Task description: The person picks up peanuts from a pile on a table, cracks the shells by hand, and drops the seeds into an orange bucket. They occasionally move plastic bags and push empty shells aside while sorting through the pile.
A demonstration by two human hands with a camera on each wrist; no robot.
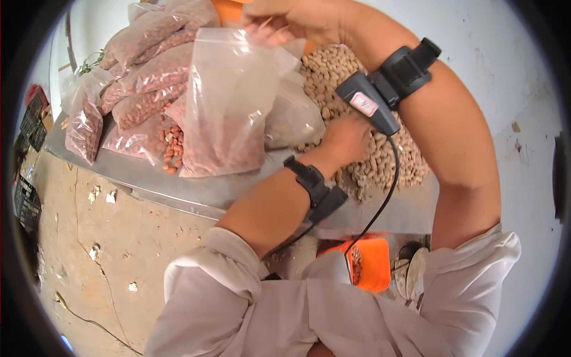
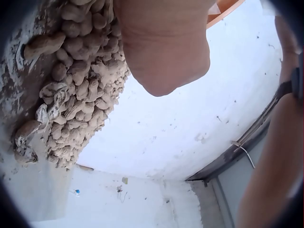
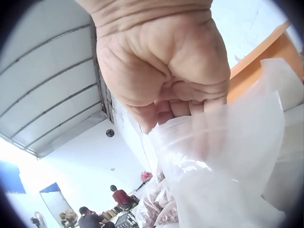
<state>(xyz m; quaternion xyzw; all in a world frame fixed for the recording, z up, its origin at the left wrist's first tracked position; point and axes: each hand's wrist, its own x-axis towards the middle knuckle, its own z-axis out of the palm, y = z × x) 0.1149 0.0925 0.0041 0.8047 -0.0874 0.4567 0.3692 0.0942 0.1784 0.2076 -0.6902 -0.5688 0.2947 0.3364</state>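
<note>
One strip of worktop (image 1: 196,189) runs frontmost; my right hand (image 3: 164,61) grips one clear bag (image 1: 229,101); left hand (image 1: 350,140), grip unclear, at one peanut heap (image 1: 397,159).

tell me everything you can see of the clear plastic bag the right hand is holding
The clear plastic bag looks tall, thin and slightly cloudy, with a faint band across its top and shiny creases. It stands roughly upright on the metal table; its lower part looks pinkish, though whether from contents or things behind is unclear. The right hand holds it near the top, fingers showing through the film. Loose reddish nuts lie just left of it in the head view.
</note>
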